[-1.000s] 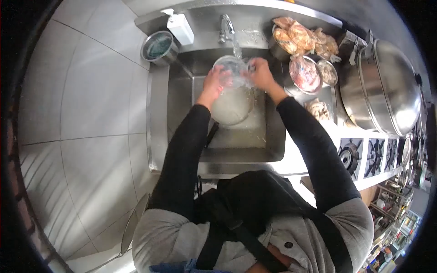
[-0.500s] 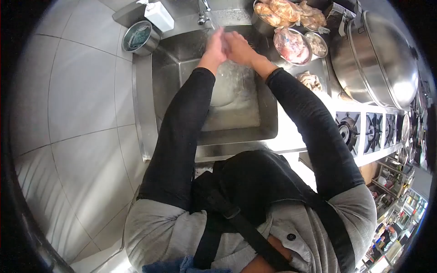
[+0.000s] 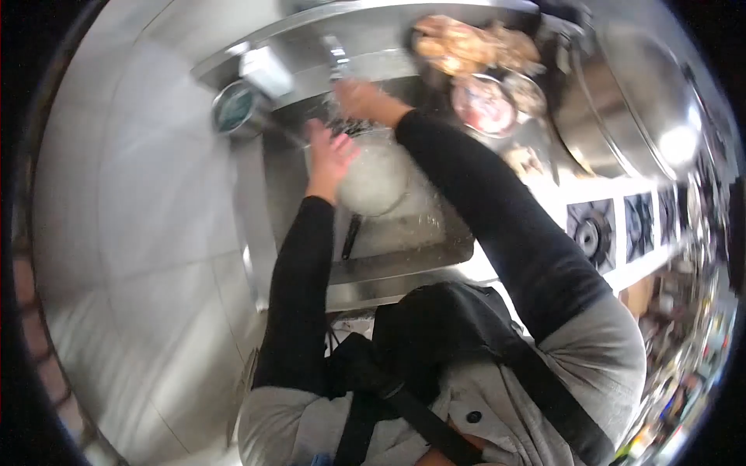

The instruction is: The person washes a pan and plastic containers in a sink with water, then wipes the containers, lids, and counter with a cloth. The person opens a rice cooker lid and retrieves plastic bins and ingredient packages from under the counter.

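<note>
Over the left side of the metal sink [image 3: 286, 210], my left hand [image 3: 329, 161] is held with its fingers spread, holding nothing. My right hand [image 3: 361, 99] is just below the faucet [image 3: 337, 58], at the splashing water. Its fingers are smeared by motion, so I cannot tell whether they grip anything. Beneath both hands, a round, pale vessel [image 3: 374, 182] lies in the sink, and a black handle [image 3: 351, 238] extends from beside it toward me. Water covers part of the sink floor.
A white pump bottle [image 3: 266, 71] and a steel pot with a green scrubber [image 3: 235, 109] stand at the left. On the right are bagged food [image 3: 454, 45], a bowl of pinkish meat [image 3: 483, 105], a large steel pot [image 3: 622, 101] and gas burners [image 3: 589, 231].
My hands were together under the faucet and are now apart. The left has moved down and left with its fingers spread; the right is nearer the faucet. The black handle has come into view.
</note>
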### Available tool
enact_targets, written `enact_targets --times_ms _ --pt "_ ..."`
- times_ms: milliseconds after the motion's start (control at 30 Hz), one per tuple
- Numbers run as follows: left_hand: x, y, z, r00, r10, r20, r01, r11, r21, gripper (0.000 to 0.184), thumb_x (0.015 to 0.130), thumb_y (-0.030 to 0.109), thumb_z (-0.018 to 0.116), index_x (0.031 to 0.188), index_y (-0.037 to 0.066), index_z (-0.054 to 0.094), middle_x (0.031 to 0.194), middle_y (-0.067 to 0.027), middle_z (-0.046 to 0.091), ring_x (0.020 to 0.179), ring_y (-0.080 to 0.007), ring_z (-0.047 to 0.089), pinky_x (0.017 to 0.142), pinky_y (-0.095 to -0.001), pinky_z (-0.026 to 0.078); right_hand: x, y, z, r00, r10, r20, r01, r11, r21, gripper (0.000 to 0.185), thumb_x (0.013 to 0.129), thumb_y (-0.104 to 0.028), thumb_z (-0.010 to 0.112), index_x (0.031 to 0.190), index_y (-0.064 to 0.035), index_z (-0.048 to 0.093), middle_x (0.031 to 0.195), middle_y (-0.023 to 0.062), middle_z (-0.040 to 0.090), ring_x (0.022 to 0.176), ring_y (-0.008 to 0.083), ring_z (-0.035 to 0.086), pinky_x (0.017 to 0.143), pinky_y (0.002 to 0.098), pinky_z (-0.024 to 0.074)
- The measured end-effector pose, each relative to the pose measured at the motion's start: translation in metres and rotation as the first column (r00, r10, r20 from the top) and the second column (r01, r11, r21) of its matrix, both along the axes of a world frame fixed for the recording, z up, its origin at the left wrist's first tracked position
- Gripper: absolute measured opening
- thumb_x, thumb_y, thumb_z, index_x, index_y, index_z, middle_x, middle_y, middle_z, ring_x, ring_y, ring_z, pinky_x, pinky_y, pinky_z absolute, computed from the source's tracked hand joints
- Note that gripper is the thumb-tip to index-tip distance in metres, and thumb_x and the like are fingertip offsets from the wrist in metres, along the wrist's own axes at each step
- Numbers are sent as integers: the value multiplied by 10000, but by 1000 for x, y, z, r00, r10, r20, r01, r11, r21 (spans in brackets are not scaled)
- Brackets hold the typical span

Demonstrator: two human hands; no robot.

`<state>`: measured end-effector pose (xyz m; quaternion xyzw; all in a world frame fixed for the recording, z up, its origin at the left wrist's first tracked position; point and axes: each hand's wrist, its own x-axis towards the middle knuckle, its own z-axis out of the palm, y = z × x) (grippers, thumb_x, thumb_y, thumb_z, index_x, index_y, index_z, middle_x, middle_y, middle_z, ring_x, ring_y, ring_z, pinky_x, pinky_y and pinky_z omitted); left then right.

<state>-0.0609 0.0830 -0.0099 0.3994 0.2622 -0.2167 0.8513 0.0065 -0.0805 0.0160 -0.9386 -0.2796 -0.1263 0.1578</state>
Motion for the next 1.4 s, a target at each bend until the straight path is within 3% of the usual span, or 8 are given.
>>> enact_targets --times_ms 133,300,433,567,800,1033,1133,1400 --pt "46 -15 -7 910 -399 111 412 900 -144 620 940 496 574 1319 14 486 1331 -231 537 1208 -362 551 1014 -513 449 -80 24 4 855 -162 -492 287 939 190 239 861 -130 567 1064 -7 596 1177 193 582 1066 362 611 835 463 509" --pt "89 -78 -38 813 -547 199 359 740 568 327 969 287 531 1168 37 599 1026 -132 693 966 -291 664 849 -419 543 -201 22 -23 920 -354 -169 381 702 601 214 843 -114 569 1019 3 600 1140 237 621 1138 360 589 899 480 486" --pt "80 -98 -5 277 -950 145 -216 85 973 248 942 267 542 1035 63 649 946 -130 698 887 -297 670 780 -414 516 -256 -44 45 863 -284 -419 430 848 310 271 827 -123 650 1085 -43 634 1095 161 649 1062 347 612 886 436 508" --pt "78 -63 -31 123 -992 32 -344 -12 939 234 925 217 522 1066 91 660 1037 -163 690 988 -360 646 844 -433 498 -339 -147 135 892 -445 -82 447 838 314 215 830 -216 694 933 -46 613 905 158 648 840 361 632 708 453 511" --pt "22 8 -1 591 -793 -146 -43 -212 976 480 939 508 470 1076 114 709 1048 -165 698 1026 -380 628 877 -456 484 -400 -197 104 915 -330 -232 259 922 -289 280 795 -128 634 1069 -96 588 666 85 636 696 285 650 762 380 487" --pt "-62 -5 133 90 -926 367 -265 333 905 633 770 263 746 1363 276 527 1153 -86 648 979 -318 664 795 -430 530 -229 -138 123 978 -38 -204 -5 978 -209 354 808 -128 681 1155 -147 614 959 116 699 936 289 666 863 459 444" --pt "-79 1 140 31 -976 214 -482 173 859 537 805 276 731 1313 199 574 1318 -69 555 1020 -289 654 814 -381 532 -138 -107 85 940 203 -274 -235 968 -91 347 789 -133 687 1132 -146 636 992 133 690 958 320 653 881 431 459" --pt "-34 38 56 447 -884 136 65 183 981 391 858 374 721 1118 91 650 960 -67 670 828 -192 646 703 -346 526 -17 -24 72 567 447 -692 75 808 584 222 848 -32 606 1063 -54 659 1018 76 674 956 217 650 884 357 526"
